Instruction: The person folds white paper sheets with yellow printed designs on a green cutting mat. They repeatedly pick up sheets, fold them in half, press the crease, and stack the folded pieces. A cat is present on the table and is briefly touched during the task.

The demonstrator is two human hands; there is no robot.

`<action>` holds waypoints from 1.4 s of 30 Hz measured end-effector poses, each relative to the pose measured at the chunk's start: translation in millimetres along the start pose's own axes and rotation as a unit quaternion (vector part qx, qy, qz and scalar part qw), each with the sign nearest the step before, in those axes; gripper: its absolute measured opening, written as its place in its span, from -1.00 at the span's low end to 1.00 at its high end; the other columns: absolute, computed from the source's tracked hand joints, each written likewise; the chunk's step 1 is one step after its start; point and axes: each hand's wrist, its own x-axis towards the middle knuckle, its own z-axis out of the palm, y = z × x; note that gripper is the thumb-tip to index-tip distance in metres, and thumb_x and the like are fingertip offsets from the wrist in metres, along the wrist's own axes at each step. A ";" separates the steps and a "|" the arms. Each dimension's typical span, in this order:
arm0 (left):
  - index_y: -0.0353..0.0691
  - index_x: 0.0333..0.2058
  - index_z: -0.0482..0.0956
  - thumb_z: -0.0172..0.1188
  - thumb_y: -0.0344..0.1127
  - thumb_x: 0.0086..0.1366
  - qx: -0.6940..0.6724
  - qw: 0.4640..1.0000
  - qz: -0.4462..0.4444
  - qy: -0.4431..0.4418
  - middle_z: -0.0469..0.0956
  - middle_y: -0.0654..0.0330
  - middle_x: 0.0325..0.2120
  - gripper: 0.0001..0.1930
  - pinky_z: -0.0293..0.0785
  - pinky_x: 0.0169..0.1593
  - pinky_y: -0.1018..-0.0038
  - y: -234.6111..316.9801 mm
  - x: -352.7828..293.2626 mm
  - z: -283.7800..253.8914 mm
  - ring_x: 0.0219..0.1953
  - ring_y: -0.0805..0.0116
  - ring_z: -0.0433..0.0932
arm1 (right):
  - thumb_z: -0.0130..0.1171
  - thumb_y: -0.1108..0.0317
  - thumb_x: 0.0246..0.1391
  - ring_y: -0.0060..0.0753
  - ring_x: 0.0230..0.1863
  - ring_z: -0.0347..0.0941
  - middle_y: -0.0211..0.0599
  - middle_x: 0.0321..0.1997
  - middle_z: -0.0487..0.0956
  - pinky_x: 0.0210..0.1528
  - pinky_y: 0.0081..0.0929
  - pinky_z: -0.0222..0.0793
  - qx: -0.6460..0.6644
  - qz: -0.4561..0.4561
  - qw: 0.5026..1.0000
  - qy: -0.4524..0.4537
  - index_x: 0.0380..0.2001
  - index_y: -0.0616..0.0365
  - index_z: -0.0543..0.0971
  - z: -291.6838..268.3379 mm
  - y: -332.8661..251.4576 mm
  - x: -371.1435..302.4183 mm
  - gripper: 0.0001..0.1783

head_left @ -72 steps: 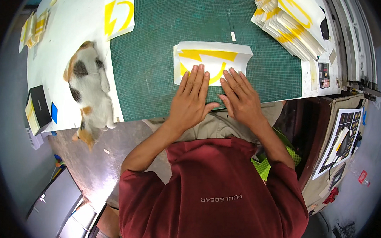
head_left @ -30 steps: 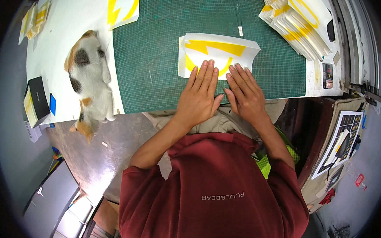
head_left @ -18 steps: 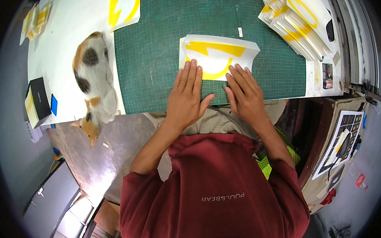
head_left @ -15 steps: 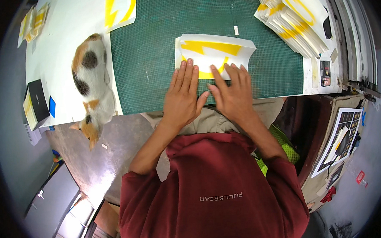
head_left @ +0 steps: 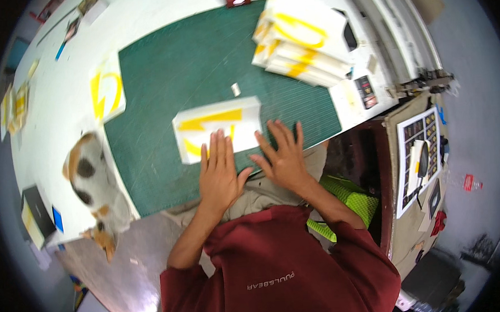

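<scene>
A folded white paper piece [head_left: 249, 113] with yellow printed shapes lies near the front edge of a green cutting mat [head_left: 172, 69]. My left hand [head_left: 219, 177] rests flat on its lower part, fingers stretched out and the thumb off to the side. Just right of the paper, my right hand [head_left: 286, 161] is over the mat with its fingers spread, holding nothing. The paper's lower edge is partly covered by my left fingers.
A tall stack of similar folded papers [head_left: 306, 45] stands at the back right. Another yellow-printed sheet [head_left: 108, 93] lies at the mat's left edge. A calico cat [head_left: 92, 170] lies on the white table at left, its head over the edge. A small white scrap [head_left: 236, 89] sits behind the paper.
My right hand has come off the paper to its right, fingers spreading. My left hand stays on it. The whole view has turned, showing more of the table's far side.
</scene>
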 end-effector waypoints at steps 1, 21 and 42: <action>-0.56 0.33 0.13 0.13 0.13 0.31 0.008 1.000 -0.002 0.002 0.02 -0.28 0.41 -0.10 -0.14 0.46 -0.07 0.6 -2.1 -1.1 0.48 -0.19 -0.05 | 0.31 0.11 0.10 0.10 0.36 0.23 0.04 0.29 0.38 0.38 0.43 -0.19 0.015 0.005 1.000 -0.003 0.16 0.09 0.53 -4.9 -2.5 4.0 -0.42; -0.34 0.23 0.40 0.27 0.00 0.25 0.005 0.996 -0.018 0.087 0.39 -0.08 0.12 -0.30 0.30 0.22 0.06 2.0 -3.0 -4.3 0.15 -0.10 0.34 | 0.34 0.27 -0.01 -0.22 -0.18 0.47 -0.32 -0.39 0.55 0.22 0.01 0.22 0.142 -0.218 0.965 0.018 -0.36 0.17 0.69 6.7 -9.9 123.5 -0.80; -0.55 0.35 0.07 0.02 0.23 0.29 0.050 0.998 -0.033 0.002 -0.02 -0.22 0.44 -0.04 -0.24 0.48 -0.06 -63.8 30.2 -29.9 0.51 -0.07 -0.09 | 0.07 -0.07 0.23 -0.07 0.51 0.07 -0.03 0.45 0.25 0.47 0.32 -0.27 0.069 -0.137 0.984 -0.087 0.30 0.30 0.33 34.4 -43.2 84.3 -0.24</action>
